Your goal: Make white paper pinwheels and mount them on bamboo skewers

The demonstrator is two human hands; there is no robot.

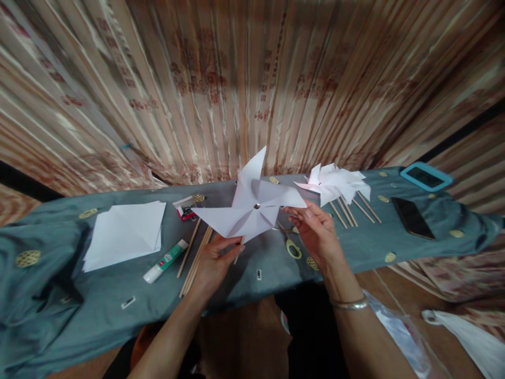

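A white paper pinwheel [252, 221] with a round metal pin at its centre is held up over the table. My left hand [215, 260] is closed around its wooden stick, just below the paper. At the right blade, my right hand [315, 226] has its fingers bent together against the blade's tip, in what looks like a pinch; the exact contact is partly hidden. Yellow-handled scissors [293, 249] lie beneath, between the hands. Several loose wooden sticks [194, 263] lie beside my left hand, with a green and white glue stick [165, 261] to their left.
A stack of white paper [124, 231] lies at the left, and a small red box [184, 211] stands behind the sticks. Finished pinwheels [335, 184] lie at the back right, near a black phone [412, 218] and a blue-framed device [426, 176]. Curtains [244, 95] hang behind the table.
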